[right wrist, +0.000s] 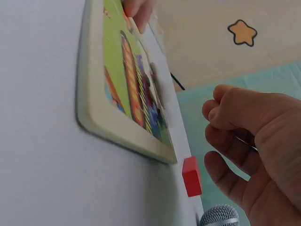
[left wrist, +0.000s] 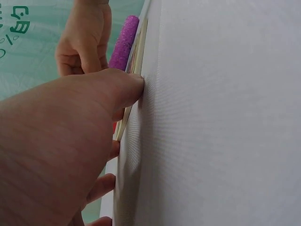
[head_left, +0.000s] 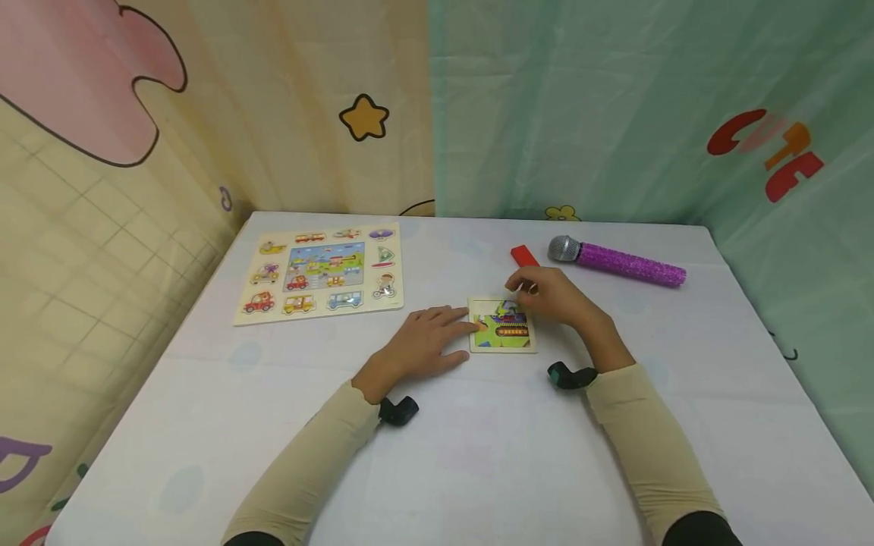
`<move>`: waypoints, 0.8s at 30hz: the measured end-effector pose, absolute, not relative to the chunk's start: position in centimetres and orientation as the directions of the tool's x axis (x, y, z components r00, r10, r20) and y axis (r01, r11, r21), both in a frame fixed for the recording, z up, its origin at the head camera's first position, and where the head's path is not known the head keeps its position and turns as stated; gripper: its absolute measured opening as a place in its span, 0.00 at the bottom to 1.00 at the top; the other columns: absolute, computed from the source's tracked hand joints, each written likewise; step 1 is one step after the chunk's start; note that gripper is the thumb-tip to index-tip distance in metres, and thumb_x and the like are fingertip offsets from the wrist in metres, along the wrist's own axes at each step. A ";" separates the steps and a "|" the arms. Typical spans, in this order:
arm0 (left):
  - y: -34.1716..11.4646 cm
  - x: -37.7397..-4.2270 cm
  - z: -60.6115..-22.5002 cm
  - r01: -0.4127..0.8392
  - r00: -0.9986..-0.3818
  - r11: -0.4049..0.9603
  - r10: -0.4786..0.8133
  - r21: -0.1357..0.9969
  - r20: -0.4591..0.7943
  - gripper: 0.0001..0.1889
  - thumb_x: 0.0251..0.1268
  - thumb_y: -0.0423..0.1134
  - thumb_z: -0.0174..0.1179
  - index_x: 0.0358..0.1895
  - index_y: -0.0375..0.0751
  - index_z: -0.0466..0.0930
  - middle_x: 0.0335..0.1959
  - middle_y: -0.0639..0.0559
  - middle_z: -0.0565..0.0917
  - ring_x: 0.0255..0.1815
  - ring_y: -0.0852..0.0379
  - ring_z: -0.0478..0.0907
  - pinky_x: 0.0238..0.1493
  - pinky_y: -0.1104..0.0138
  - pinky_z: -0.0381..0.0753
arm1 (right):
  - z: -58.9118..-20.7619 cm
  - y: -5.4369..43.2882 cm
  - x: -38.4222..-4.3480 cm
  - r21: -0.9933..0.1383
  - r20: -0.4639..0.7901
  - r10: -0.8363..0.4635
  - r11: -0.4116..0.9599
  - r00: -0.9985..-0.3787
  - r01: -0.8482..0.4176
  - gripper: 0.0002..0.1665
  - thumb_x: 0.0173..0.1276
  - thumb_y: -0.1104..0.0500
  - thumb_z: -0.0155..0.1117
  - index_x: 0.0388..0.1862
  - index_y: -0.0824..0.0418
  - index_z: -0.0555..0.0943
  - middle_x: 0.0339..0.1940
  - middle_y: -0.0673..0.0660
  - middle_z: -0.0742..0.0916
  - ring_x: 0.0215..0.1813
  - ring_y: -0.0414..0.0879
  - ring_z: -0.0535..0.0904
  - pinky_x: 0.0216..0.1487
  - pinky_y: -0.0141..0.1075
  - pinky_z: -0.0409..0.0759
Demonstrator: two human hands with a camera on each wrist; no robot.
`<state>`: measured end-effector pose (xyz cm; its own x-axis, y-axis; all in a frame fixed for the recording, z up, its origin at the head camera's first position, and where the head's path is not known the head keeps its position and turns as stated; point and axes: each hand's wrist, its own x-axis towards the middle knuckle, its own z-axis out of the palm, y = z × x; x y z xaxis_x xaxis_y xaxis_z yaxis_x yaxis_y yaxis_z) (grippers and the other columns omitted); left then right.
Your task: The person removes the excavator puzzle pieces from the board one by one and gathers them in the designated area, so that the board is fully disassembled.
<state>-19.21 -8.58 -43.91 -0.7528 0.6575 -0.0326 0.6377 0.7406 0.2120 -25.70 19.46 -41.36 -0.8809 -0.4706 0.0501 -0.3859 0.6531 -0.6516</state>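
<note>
A small square wooden picture puzzle (head_left: 501,345), showing a yellow-tracked digger on green, lies flat on the white table. My left hand (head_left: 426,341) rests palm down at its left side, fingers spread, the index fingertip on the puzzle's left part. Its thumb lies along the tabletop. Over the puzzle's upper right corner hovers my right hand (right wrist: 254,136). Its fingers are curled and the thumb tip meets the index finger, with nothing seen between them in the right wrist view. Just beyond that hand sits a red block (right wrist: 192,176), partly covered by it in the head view.
A larger wooden vehicle puzzle board (head_left: 321,309) lies at the back left. A glittery purple microphone (head_left: 628,263) with a silver head lies at the back right. Printed curtains (head_left: 567,114) hang behind the table's far edge.
</note>
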 end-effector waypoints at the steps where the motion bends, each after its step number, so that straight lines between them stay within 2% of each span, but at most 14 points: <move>1: -8.6 -19.2 -43.9 0.636 -0.754 0.742 0.656 0.211 -0.035 0.29 0.74 0.59 0.54 0.76 0.64 0.67 0.79 0.54 0.62 0.77 0.47 0.57 0.70 0.47 0.61 | -41.4 19.8 -25.7 -0.654 0.063 -0.452 0.655 -0.890 -0.379 0.12 0.66 0.72 0.64 0.47 0.64 0.84 0.43 0.57 0.86 0.47 0.53 0.79 0.52 0.48 0.80; 6: -8.6 -19.3 -44.0 0.630 -0.760 0.749 0.649 0.205 -0.039 0.29 0.74 0.60 0.54 0.76 0.65 0.67 0.79 0.55 0.62 0.78 0.48 0.57 0.70 0.48 0.61 | -42.0 21.1 -25.6 -0.656 0.088 -0.454 0.643 -0.887 -0.395 0.08 0.67 0.71 0.65 0.44 0.65 0.83 0.40 0.56 0.85 0.45 0.52 0.77 0.49 0.46 0.78; 10: -8.5 -19.3 -44.1 0.630 -0.759 0.747 0.650 0.214 -0.038 0.29 0.74 0.60 0.54 0.76 0.66 0.67 0.79 0.55 0.61 0.78 0.48 0.56 0.70 0.48 0.60 | -42.6 21.4 -25.4 -0.630 0.057 -0.510 0.649 -0.858 -0.427 0.15 0.67 0.69 0.66 0.52 0.63 0.84 0.42 0.56 0.83 0.44 0.51 0.76 0.47 0.44 0.77; 14: -8.5 -19.3 -44.1 0.626 -0.759 0.746 0.650 0.225 -0.043 0.29 0.74 0.60 0.54 0.76 0.66 0.66 0.79 0.56 0.61 0.78 0.47 0.56 0.70 0.48 0.60 | -42.8 21.2 -25.5 -0.576 -0.009 -0.541 0.690 -0.841 -0.438 0.20 0.68 0.68 0.63 0.59 0.59 0.85 0.41 0.56 0.79 0.43 0.50 0.72 0.44 0.44 0.73; 19: -8.5 -19.3 -44.1 0.626 -0.760 0.748 0.649 0.222 -0.042 0.29 0.74 0.60 0.54 0.76 0.66 0.66 0.79 0.56 0.61 0.78 0.48 0.56 0.70 0.48 0.60 | -42.9 21.0 -25.5 -0.572 -0.014 -0.548 0.690 -0.836 -0.443 0.15 0.69 0.68 0.64 0.52 0.59 0.86 0.41 0.56 0.78 0.43 0.51 0.71 0.45 0.44 0.73; 24: -8.5 -19.4 -44.0 0.624 -0.762 0.752 0.646 0.213 -0.046 0.29 0.74 0.60 0.54 0.76 0.66 0.66 0.79 0.56 0.60 0.78 0.48 0.56 0.70 0.48 0.60 | -43.0 21.0 -25.5 -0.588 -0.006 -0.551 0.677 -0.834 -0.443 0.10 0.70 0.68 0.65 0.49 0.62 0.83 0.43 0.56 0.80 0.45 0.51 0.74 0.50 0.45 0.75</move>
